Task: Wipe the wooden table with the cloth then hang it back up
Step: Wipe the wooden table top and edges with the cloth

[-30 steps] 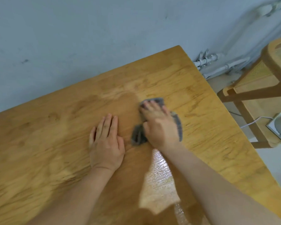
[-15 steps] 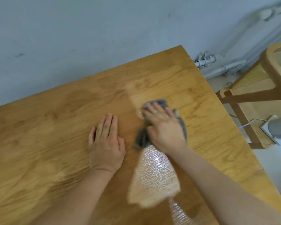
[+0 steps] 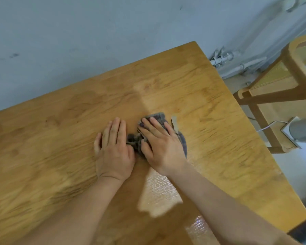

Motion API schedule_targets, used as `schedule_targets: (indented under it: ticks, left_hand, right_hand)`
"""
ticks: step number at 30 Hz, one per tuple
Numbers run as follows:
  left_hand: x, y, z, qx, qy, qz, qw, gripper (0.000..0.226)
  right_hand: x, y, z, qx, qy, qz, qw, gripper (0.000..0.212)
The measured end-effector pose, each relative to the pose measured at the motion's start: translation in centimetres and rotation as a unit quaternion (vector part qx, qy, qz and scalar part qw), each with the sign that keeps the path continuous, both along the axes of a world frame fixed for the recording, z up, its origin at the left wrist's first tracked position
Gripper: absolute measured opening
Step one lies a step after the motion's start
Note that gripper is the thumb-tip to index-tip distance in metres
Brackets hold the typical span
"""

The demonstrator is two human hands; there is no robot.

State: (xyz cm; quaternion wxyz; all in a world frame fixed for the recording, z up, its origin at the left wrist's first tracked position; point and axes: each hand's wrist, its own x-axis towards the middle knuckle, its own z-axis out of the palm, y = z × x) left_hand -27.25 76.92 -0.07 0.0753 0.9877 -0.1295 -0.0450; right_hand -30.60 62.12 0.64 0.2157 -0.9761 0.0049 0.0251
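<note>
Since half a second ago the right hand (image 3: 162,147) has slid the grey cloth (image 3: 181,141) toward nine o'clock, until the bunched fabric touches the thumb side of the left hand (image 3: 114,152). Both hands lie palm down with fingers spread and nothing gripped, the right pressing on the cloth, the left flat on the wooden table (image 3: 42,156). A wet shiny streak (image 3: 159,197) runs toward six o'clock from the cloth, and a wooden chair (image 3: 281,89) stands off the table's edge at two o'clock.
</note>
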Motion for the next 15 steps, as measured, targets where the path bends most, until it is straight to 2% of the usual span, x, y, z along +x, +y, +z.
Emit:
schedule_targets:
  ticks: [4, 6, 9, 11, 15]
  left_hand:
    - [-0.2, -0.1, 0.2, 0.002, 0.002, 0.001, 1.000, 0.061]
    - [-0.3, -0.2, 0.2, 0.003, 0.002, 0.004, 1.000, 0.062]
    - [0.0, -0.3, 0.2, -0.004, -0.003, 0.009, 1.000, 0.062]
    - [0.0, -0.3, 0.2, 0.001, 0.000, 0.008, 1.000, 0.062]
    - [-0.7, -0.5, 0.7, 0.021, 0.011, 0.014, 1.000, 0.063]
  right_hand:
    - [-3.9, -9.6, 0.2, -0.079, 0.038, -0.095, 0.992, 0.058]
    - [-1.6, -11.9, 0.2, -0.088, 0.047, -0.164, 0.981, 0.060]
    - [4.1, -10.9, 0.0, -0.090, 0.039, -0.225, 0.970, 0.058]
    - [5.7, -7.9, -0.2, -0.091, 0.034, -0.181, 0.979, 0.060]
    - [1.1, -4.4, 0.3, -0.050, 0.018, 0.019, 0.998, 0.060]
